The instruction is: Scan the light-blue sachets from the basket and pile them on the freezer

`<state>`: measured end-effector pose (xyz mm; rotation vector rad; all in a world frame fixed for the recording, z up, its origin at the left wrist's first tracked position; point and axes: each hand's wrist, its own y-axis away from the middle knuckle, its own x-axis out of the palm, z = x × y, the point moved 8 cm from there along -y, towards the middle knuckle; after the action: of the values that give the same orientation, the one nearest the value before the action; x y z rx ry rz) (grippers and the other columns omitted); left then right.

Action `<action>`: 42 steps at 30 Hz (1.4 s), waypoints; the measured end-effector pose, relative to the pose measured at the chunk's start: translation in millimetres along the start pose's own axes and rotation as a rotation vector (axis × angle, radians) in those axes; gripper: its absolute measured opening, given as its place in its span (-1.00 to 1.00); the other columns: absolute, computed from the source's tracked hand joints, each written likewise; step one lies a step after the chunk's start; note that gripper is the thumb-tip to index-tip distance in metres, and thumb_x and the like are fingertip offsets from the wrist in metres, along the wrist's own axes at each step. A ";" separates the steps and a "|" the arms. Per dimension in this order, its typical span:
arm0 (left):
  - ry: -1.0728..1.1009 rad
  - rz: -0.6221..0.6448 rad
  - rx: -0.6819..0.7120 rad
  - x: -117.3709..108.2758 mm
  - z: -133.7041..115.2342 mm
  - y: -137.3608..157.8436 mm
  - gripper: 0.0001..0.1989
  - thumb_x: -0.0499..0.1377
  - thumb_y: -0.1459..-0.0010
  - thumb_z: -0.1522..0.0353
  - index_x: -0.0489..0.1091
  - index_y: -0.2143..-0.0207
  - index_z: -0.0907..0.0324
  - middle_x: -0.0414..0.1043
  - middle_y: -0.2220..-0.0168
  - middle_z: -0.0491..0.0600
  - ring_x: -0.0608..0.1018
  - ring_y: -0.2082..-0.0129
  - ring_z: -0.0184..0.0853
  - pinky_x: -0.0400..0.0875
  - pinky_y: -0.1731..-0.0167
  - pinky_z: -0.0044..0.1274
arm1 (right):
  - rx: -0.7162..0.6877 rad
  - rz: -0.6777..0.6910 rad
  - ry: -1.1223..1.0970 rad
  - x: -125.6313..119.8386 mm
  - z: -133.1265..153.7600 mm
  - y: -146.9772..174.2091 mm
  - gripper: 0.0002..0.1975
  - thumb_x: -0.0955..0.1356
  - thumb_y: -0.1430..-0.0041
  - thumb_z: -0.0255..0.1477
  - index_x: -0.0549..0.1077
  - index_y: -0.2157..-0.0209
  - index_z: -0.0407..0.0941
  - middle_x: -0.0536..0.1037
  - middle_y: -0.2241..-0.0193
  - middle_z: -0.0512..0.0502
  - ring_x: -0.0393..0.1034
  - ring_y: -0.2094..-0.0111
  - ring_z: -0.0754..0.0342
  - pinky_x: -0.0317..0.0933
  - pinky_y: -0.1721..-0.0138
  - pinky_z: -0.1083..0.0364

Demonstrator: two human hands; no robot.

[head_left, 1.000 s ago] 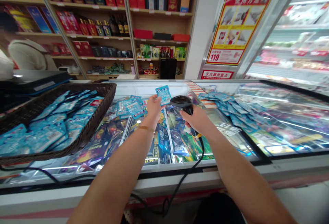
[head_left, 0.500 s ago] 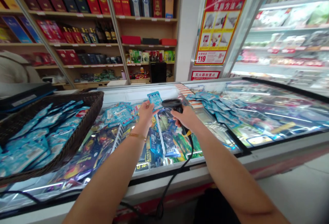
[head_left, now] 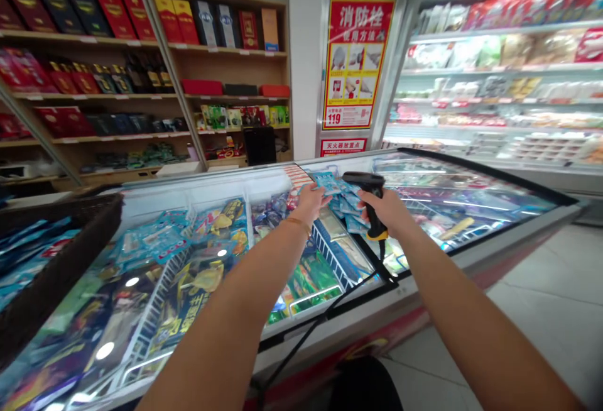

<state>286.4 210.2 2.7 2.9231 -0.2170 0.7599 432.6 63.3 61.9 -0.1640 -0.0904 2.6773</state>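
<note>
Head view: sorting of small, flat, blue plastic packets, apparently partway through. At the clock's centre, the left hand (head_left: pixel 311 205) pinches one shiny blue packet (head_left: pixel 326 183) at one o'clock; whether it touches the overlapping pile of blue packets (head_left: pixel 352 211) at three o'clock cannot be told. At two o'clock, the right hand (head_left: pixel 387 211) wraps round a black, pistol-shaped plastic scanner (head_left: pixel 365 180) with a yellow-trimmed handle. The right-hand pile is probably the finished portion. Seemingly left to handle: a loose spread of blue packets (head_left: pixel 151 238) near nine o'clock and, farther out, those in the dark-brown woven basket (head_left: pixel 101 225). Exact counts are unreadable.
</note>
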 end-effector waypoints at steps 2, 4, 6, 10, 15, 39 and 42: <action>-0.020 -0.011 -0.028 22.0 16.5 -8.9 -0.71 0.31 -0.01 0.61 0.37 0.23 0.20 0.42 0.35 -0.06 0.57 0.30 -0.37 0.54 0.06 -0.34 | 0.011 -0.025 0.030 -15.8 -0.2 -5.8 -0.84 0.44 -0.18 -0.43 0.39 0.39 -0.16 0.50 0.58 -0.01 0.34 0.70 0.17 0.28 0.66 0.18; -0.044 -0.013 -0.037 37.5 26.7 -14.2 -0.71 0.29 -0.02 0.61 0.36 0.23 0.20 0.40 0.35 -0.06 0.55 0.30 -0.37 0.55 0.08 -0.35 | 0.017 -0.040 0.057 -25.2 -2.2 -9.8 -0.85 0.43 -0.19 -0.44 0.39 0.40 -0.15 0.51 0.59 -0.02 0.35 0.70 0.17 0.29 0.66 0.17; -0.066 -0.003 -0.029 46.2 29.9 -16.0 -0.73 0.29 -0.01 0.61 0.36 0.26 0.20 0.37 0.36 -0.06 0.54 0.30 -0.36 0.55 0.11 -0.37 | 0.009 -0.041 0.067 -27.1 -4.8 -12.3 -0.85 0.43 -0.18 -0.43 0.39 0.39 -0.15 0.50 0.59 -0.01 0.35 0.70 0.16 0.29 0.66 0.17; -0.135 -0.025 0.025 35.7 14.8 -8.9 -0.77 0.32 0.01 0.58 0.37 0.33 0.21 0.39 0.34 -0.02 0.54 0.28 -0.33 0.55 0.16 -0.41 | -0.028 0.011 0.097 -8.8 -8.0 -12.2 -0.84 0.44 -0.15 -0.43 0.38 0.39 -0.14 0.50 0.60 0.01 0.33 0.72 0.16 0.27 0.67 0.17; -0.142 -0.160 0.007 -39.0 -28.4 15.2 -0.87 0.25 -0.10 0.49 0.36 0.29 0.19 0.45 0.32 -0.03 0.55 0.39 -0.42 0.50 0.25 -0.50 | -0.038 0.095 0.104 41.5 -9.2 -2.7 -0.86 0.41 -0.17 -0.43 0.37 0.38 -0.13 0.48 0.61 0.04 0.34 0.72 0.16 0.25 0.69 0.18; -1.919 -0.592 -0.022 -338.2 -207.5 106.6 -0.48 0.35 0.07 0.07 0.51 0.11 0.19 0.33 -0.16 0.35 0.29 -0.19 0.30 0.23 -0.08 -0.04 | -0.068 0.400 0.094 210.8 -32.5 39.5 -0.76 0.46 -0.11 -0.32 0.36 0.33 -0.12 0.52 0.55 0.01 0.35 0.70 0.19 0.24 0.66 0.20; -1.833 -0.561 0.006 -338.6 -205.8 104.8 -0.52 0.40 0.12 0.16 0.47 0.16 0.19 0.44 -0.04 0.30 0.39 -0.13 0.21 0.28 -0.06 -0.13 | -0.077 0.415 0.059 208.6 -30.9 41.5 -0.75 0.47 -0.10 -0.32 0.39 0.29 -0.13 0.51 0.56 0.03 0.35 0.70 0.18 0.25 0.65 0.19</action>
<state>-121.4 174.1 22.8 2.3595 0.4492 -1.9167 232.8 120.1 6.6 -0.3160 -0.1557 3.0810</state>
